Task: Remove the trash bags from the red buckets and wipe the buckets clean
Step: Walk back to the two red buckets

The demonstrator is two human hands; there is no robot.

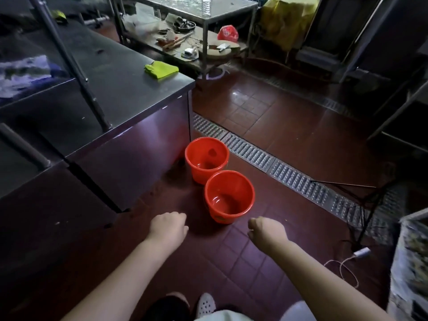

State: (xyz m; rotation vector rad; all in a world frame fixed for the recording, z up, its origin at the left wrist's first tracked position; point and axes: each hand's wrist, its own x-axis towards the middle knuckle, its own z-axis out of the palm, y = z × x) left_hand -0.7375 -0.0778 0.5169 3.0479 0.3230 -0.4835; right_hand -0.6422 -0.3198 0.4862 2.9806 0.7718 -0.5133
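Both hands, left (168,225) and right (266,230), hang loosely curled and hold nothing above the red tiled floor (289,140). Just beyond them, two unlined red buckets (229,195) stand touching beside the desk (129,93), where a green cloth (161,69) lies near its far corner.

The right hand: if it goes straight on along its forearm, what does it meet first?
Probably the near bucket: the right hand points up-left toward its lower wall. Depth is unclear.

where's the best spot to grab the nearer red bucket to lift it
Probably the near side of the rim of the nearer red bucket, coming from above: it stands upright, mouth open, no liner visible. The far side sits close against the other red bucket.
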